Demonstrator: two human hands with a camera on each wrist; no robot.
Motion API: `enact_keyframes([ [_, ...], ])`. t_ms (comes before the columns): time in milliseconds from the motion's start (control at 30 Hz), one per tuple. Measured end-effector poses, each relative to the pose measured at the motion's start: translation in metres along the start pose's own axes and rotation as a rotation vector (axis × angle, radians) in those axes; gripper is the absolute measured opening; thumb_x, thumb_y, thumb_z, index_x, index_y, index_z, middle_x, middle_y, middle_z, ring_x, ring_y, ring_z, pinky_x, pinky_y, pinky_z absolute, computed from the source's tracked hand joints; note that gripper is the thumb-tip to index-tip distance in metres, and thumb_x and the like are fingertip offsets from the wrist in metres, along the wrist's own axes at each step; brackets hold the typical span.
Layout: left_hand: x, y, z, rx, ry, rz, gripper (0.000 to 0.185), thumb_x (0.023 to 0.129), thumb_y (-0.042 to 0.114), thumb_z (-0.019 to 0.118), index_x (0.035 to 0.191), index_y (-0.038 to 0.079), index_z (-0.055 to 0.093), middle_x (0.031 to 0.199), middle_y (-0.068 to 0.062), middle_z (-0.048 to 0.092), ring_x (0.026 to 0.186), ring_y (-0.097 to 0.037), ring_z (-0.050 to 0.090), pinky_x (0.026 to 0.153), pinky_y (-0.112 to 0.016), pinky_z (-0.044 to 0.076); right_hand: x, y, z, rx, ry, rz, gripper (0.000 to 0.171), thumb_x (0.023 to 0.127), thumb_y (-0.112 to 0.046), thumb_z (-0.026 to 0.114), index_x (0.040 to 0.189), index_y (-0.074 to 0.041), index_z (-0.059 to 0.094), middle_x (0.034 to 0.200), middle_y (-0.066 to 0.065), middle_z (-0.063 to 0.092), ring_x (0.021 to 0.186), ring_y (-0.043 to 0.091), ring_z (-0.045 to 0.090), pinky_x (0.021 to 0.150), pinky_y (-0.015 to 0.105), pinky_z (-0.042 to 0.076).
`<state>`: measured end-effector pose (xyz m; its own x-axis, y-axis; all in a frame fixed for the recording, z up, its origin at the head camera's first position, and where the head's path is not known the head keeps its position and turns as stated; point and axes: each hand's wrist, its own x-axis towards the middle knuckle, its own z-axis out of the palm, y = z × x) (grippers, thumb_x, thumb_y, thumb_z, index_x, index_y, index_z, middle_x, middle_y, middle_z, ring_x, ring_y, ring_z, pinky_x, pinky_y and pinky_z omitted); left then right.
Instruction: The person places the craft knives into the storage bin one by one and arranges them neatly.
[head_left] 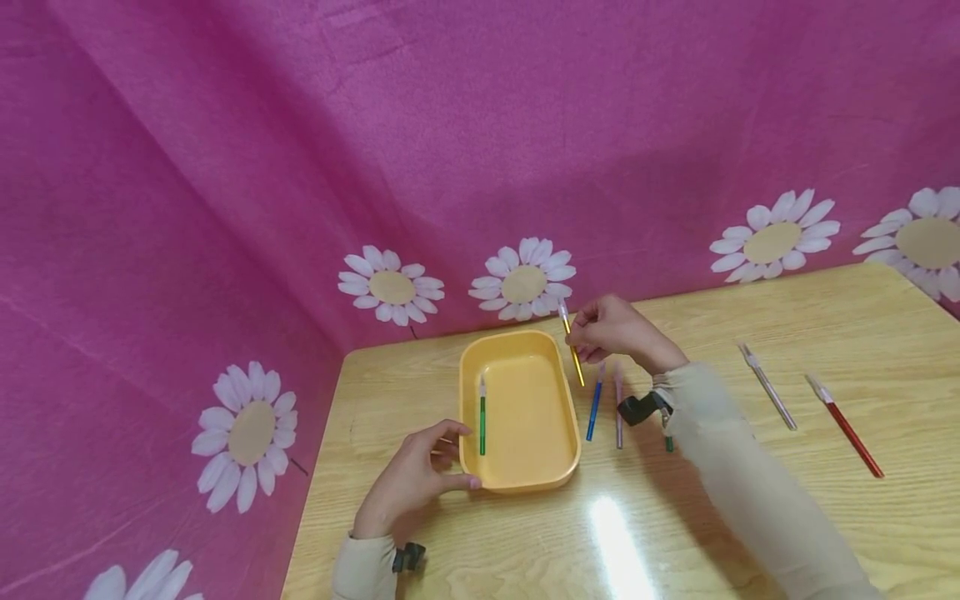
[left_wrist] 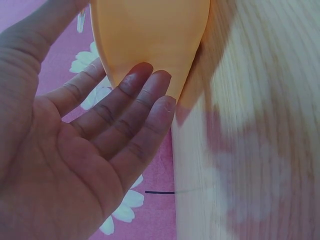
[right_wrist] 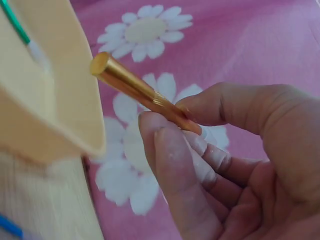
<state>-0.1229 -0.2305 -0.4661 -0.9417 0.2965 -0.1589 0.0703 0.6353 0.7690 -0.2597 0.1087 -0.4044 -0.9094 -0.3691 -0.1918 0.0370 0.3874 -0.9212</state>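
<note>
Between thumb and fingertips, my right hand (head_left: 621,333) pinches a gold craft knife (head_left: 576,361) with a clear cap, just beyond the yellow tray's right wall. The right wrist view shows the knife's gold handle (right_wrist: 127,81) pointing toward the tray. My left hand (head_left: 414,477) rests against the left side and near left corner of the yellow tray (head_left: 528,417). Its fingers (left_wrist: 132,142) are nearly straight and touch the outer wall in the left wrist view. Inside the tray, along its left, lies a green craft knife (head_left: 482,425).
Right of the tray lie a blue craft knife (head_left: 594,410), a pale pink one (head_left: 619,417) and a green one (head_left: 669,442) partly hidden by the right wrist. Farther right are a silver one (head_left: 771,392) and a red one (head_left: 851,435). A pink flowered cloth (head_left: 637,192) hangs behind.
</note>
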Motion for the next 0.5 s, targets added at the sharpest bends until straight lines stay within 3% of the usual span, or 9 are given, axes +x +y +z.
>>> enact_keyframes([
  [500, 0.001, -0.001, 0.0, -0.011, -0.007, -0.007, 0.058, 0.08, 0.029, 0.092, 0.129, 0.017, 0.064, 0.117, 0.001, 0.072, 0.102, -0.015, 0.069, 0.099, -0.045, 0.059, 0.026, -0.011, 0.071, 0.108, -0.13, 0.03, 0.007, 0.089, -0.006, 0.065, 0.084, -0.002, 0.062, 0.067, 0.001, 0.065, 0.059, 0.01, 0.065, 0.061, 0.026, 0.061],
])
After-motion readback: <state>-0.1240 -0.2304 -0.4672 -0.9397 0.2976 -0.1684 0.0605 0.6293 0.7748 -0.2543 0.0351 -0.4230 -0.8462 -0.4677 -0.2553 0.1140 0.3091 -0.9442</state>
